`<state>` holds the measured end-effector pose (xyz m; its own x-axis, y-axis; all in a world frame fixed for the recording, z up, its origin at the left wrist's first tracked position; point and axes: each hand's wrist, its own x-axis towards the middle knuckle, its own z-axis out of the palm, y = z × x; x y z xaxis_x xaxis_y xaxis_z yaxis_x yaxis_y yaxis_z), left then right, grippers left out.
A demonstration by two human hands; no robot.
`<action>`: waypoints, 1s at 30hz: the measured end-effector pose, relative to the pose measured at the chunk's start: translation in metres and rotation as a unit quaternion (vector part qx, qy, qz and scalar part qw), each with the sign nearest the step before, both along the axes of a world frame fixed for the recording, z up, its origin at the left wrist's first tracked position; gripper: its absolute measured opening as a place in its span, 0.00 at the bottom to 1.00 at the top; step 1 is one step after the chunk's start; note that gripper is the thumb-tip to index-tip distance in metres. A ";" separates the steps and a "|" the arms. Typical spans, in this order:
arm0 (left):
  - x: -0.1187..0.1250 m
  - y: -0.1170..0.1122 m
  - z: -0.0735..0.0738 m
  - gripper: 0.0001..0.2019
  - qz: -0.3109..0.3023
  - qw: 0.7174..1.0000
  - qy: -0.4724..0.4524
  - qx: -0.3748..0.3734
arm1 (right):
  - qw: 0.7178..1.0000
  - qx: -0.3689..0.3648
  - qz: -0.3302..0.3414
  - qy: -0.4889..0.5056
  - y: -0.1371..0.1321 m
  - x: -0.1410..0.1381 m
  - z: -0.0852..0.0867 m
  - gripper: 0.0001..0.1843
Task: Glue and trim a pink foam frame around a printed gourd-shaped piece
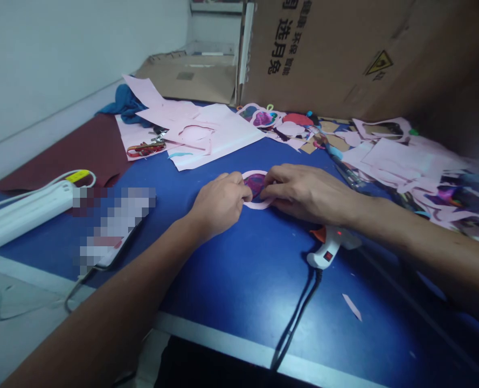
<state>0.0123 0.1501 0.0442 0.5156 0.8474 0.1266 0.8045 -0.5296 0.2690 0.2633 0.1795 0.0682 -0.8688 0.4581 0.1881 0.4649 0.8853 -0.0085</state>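
"Pink paper ring (257, 205): why both hands?"

"Left hand (219, 205) and right hand (304, 193) pinch it from opposite sides, fingers (239, 182) pressed on its rim, seemingly steadying the purple centre (255, 184). Some fingertips are hidden."

"Room to move?"

"Plenty of blue surface (231, 280) nearby; hot glue gun (331, 245) just right, cardboard box (324, 59) far."

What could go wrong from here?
The glue gun lies near the right hand, so a slip could bring skin against its tip if it's hot. Its cord runs over the table edge and might snag. The thin pink paper ring, pinched with the left hand, might crease or tear.
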 end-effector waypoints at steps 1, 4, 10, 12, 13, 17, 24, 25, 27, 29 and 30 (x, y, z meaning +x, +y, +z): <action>0.000 0.000 0.000 0.18 0.002 1.000 0.001 -0.002 | 1.000 0.002 0.004 0.001 -0.001 -0.001 0.001 0.13; 0.000 0.000 0.000 0.18 0.001 1.000 0.000 -0.003 | 1.000 0.004 0.002 -0.005 -0.005 -0.004 0.003 0.12; 0.000 0.000 -0.001 0.18 0.000 1.000 -0.008 0.001 | 1.000 -0.009 -0.022 -0.020 -0.009 -0.008 0.003 0.12; 0.001 -0.001 -0.001 0.18 0.001 1.000 -0.011 0.002 | 0.999 -0.011 -0.022 -0.021 -0.008 -0.007 0.001 0.11; 0.001 -0.001 0.000 0.18 0.002 1.000 -0.013 0.002 | 1.000 -0.012 -0.022 -0.019 -0.008 -0.007 0.000 0.11; 0.002 -0.003 0.002 0.16 0.006 1.000 -0.012 -0.001 | 0.999 -0.027 -0.029 -0.010 -0.010 -0.007 -0.002 0.10; 0.004 -0.005 0.007 0.15 0.010 1.000 -0.002 -0.008 | 0.997 -0.024 -0.072 -0.013 -0.017 -0.011 -0.001 0.11; 0.004 -0.005 0.007 0.14 0.011 1.000 0.000 -0.008 | 0.997 -0.025 -0.076 -0.009 -0.017 -0.011 -0.002 0.11; 0.004 -0.005 0.007 0.14 0.015 1.000 0.000 -0.008 | 0.996 -0.028 -0.081 -0.004 -0.017 -0.012 -0.002 0.11; 0.004 -0.005 0.007 0.14 0.016 1.000 -0.005 -0.008 | 0.996 -0.032 -0.085 0.000 -0.016 -0.012 -0.003 0.11; 0.004 -0.005 0.006 0.14 0.015 1.000 -0.007 -0.008 | 0.996 -0.034 -0.088 0.001 -0.016 -0.012 -0.003 0.11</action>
